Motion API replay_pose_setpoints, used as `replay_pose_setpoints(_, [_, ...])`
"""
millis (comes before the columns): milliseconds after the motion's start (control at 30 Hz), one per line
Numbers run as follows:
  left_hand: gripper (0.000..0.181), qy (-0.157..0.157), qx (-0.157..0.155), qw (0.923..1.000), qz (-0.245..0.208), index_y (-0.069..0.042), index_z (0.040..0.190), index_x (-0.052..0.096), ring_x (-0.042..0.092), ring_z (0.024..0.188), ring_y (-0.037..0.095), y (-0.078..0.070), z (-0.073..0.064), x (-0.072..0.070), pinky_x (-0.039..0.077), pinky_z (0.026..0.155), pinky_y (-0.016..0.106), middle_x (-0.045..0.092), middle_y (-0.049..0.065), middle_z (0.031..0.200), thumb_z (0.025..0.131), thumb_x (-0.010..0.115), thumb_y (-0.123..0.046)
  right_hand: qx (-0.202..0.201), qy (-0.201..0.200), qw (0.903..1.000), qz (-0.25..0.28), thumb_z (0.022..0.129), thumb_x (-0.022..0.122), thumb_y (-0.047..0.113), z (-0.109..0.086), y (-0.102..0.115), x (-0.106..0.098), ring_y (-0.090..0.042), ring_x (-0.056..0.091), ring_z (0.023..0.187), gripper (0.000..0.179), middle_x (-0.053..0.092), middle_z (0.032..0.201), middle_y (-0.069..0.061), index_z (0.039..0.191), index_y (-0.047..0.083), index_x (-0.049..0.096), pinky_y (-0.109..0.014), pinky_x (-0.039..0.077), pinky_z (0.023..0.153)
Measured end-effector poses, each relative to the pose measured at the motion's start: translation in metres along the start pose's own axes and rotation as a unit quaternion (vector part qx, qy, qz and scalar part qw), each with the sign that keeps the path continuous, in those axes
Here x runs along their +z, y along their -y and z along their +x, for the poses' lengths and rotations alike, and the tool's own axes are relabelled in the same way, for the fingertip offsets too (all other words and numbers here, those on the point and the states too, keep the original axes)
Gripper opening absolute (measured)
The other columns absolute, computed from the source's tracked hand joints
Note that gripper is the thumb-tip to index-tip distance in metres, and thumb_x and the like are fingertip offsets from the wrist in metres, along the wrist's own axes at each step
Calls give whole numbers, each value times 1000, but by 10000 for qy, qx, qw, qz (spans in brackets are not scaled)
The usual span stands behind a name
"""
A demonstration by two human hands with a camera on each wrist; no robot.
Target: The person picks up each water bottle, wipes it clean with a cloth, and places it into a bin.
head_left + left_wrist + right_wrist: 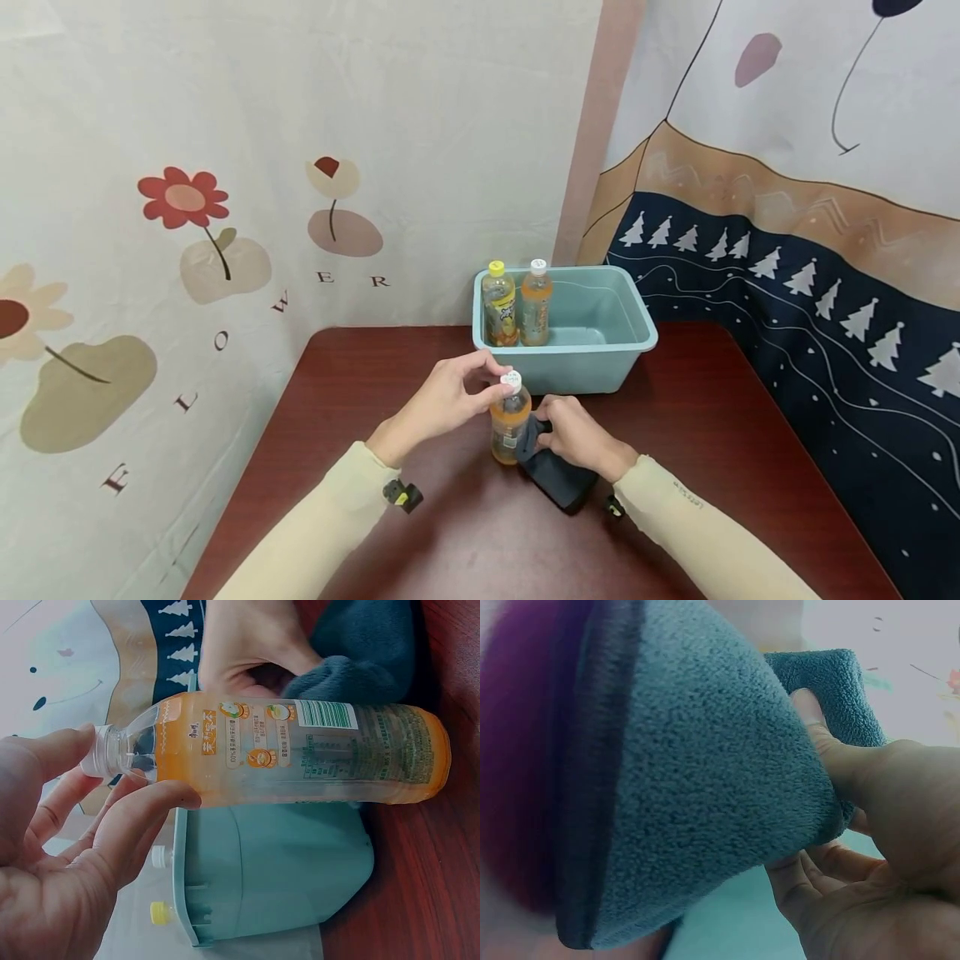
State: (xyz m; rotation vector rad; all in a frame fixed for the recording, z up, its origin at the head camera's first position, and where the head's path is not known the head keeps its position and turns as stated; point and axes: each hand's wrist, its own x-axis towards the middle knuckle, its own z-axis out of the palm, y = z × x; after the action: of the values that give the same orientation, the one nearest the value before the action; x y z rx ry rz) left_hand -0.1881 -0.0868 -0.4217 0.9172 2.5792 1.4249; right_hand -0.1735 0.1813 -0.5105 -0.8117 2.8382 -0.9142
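A clear plastic bottle point(510, 429) with an orange-tinted label and white cap stands on the table, upright in the head view. My left hand point(453, 393) pinches its white cap point(95, 752) between thumb and fingers. My right hand point(576, 435) grips a dark grey-blue cloth point(705, 765), part of it bunched against the bottle's side. The rest of the cloth hangs below the hand toward the table. In the left wrist view the bottle point(300, 750) shows its printed label and barcode, with the cloth point(360, 664) right beside it.
Behind the hands stands a light blue plastic bin point(570, 367). Inside its left end are a yellow-capped bottle point(500, 308) and a white-capped bottle point(536, 308). The dark red table point(375, 367) meets a printed fabric wall point(450, 125) at the back.
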Motion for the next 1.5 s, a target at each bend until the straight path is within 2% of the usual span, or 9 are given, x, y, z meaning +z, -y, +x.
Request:
replay_pose_setpoints(133, [13,-22,-1,10000,1,-21,111,76,83,116,17,0,0,0,68,86,36,86,0,140,108,88,-27,-102,-152,9998,-17,96,90,-4,0,6,-11,-22,79,102,25,79,107,-4,114,12,93,-30,66,85])
replay_pose_setpoints(400, [13,-33,26,10000,50,-23,110,76,82,118,16,0,0,0,65,82,31,86,0,139,108,88,-28,-85,-385,9991,174,99,91,0,0,23,-38,-19,79,104,26,79,108,0,122,12,93,-28,67,83])
replay_pose_setpoints(733, [12,-19,-22,9999,97,-22,110,76,82,116,18,-2,0,0,69,83,37,86,1,139,109,87,-27,-180,-700,9973,146,93,100,8,2,45,-66,-17,77,107,35,82,117,-3,127,6,90,-31,69,89])
replay_pose_setpoints(1000, [10,-1,11,9997,224,-23,111,77,80,116,16,-3,1,-1,65,82,31,87,-1,136,110,86,-26,-315,-841,9958,174,91,102,14,4,54,-71,-16,74,104,37,82,116,-3,126,7,91,-31,66,87])
replay_pose_setpoints(1233, [10,23,-69,9998,202,-22,113,77,81,116,18,-4,1,-1,68,84,38,87,0,135,110,86,-25,-340,-865,9955,167,91,102,14,3,53,-70,-16,74,104,37,82,116,-3,126,7,91,-31,67,87])
replay_pose_setpoints(1500, [12,23,-104,9996,246,-23,116,77,81,114,16,-5,0,0,63,82,26,87,-2,132,110,86,-26,-261,-834,9960,157,91,102,16,2,53,-70,-16,74,104,42,82,116,-3,130,6,89,-32,67,88])
